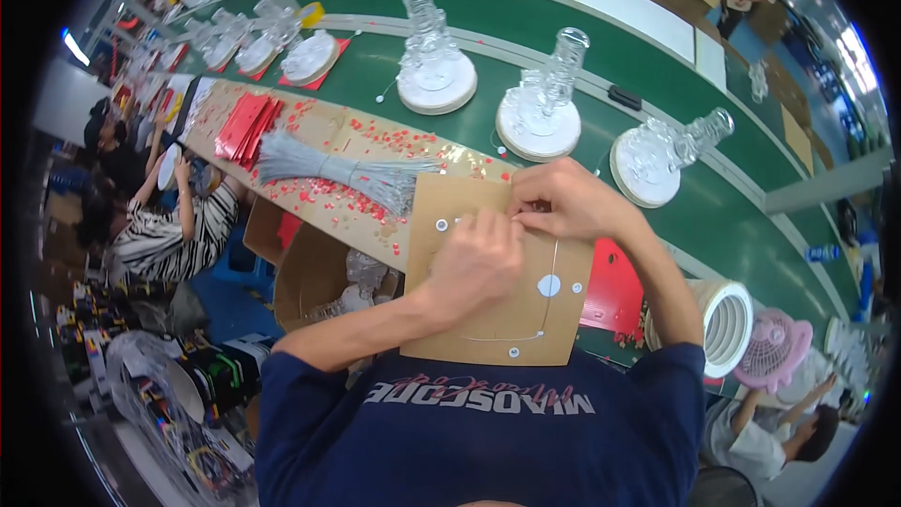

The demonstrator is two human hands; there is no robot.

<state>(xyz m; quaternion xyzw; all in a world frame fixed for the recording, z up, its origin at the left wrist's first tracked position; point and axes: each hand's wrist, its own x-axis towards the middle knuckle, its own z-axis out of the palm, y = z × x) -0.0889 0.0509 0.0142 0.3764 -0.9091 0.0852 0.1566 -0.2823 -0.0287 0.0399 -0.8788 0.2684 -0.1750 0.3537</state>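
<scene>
A brown cardboard panel [450, 319] leans up against my chest. It bears several small white round spots, a larger white disc [549, 285] and a thin white cord [507, 338] that curves along its lower and right side. My left hand [477, 261] is closed over the panel's upper middle, fingers curled into a pinch. Close against it, my right hand [568, 202] pinches at the panel's top edge, by the upper end of the cord. Whatever sits between the fingertips is too small and covered to make out.
Left of the panel lie a tied bundle of thin grey wires [338, 169], red sheets [249, 130] and scattered red bits. Clear glass-like pieces on round white bases [436, 84] stand along the green bench [366, 75]. At right are white rings [727, 329] and a pink fan [774, 347]. Other people sit nearby.
</scene>
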